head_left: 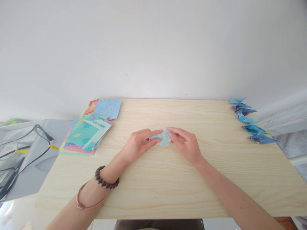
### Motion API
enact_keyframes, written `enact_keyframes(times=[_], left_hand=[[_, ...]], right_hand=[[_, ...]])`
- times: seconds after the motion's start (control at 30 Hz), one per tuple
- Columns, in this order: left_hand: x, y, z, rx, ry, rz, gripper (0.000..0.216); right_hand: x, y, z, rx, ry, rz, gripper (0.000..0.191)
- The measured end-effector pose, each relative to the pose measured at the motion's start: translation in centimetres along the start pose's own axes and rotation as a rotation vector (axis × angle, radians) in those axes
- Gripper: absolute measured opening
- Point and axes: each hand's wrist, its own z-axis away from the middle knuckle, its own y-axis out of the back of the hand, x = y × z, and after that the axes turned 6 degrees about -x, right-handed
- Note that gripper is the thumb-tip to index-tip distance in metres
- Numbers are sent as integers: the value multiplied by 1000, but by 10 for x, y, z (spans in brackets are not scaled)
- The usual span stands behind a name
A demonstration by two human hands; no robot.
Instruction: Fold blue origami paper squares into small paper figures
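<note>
A small piece of folded light-blue paper (pixel 164 140) is held between both hands over the middle of the table. My left hand (pixel 141 142) pinches its left part between thumb and fingers. On the other side, my right hand (pixel 186 143) grips the right edge in the same way. Fingertips cover parts of the paper, so its full shape is hidden. A beaded bracelet (pixel 105 182) and a thin cord bracelet (pixel 82 207) circle the left wrist and forearm.
Patterned paper sheets (pixel 86 134) lie piled at the table's left, with a blue sheet (pixel 107 107) behind. Several folded blue paper figures (pixel 249 118) line the right edge. Left of the wooden table (pixel 153 191), a grey-white box (pixel 51 140) holds cables. A white wall (pixel 153 48) stands behind.
</note>
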Motion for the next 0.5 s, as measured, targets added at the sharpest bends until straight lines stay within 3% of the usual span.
enact_keyframes(times=[0.37,0.5], left_hand=[[-2,0,-1,46,-54,128,26],[1,-3,-1,58,71,273,31]], right_hand=[[-2,0,0,31,193,78,21],[-3,1,-1,47,254,89,18]])
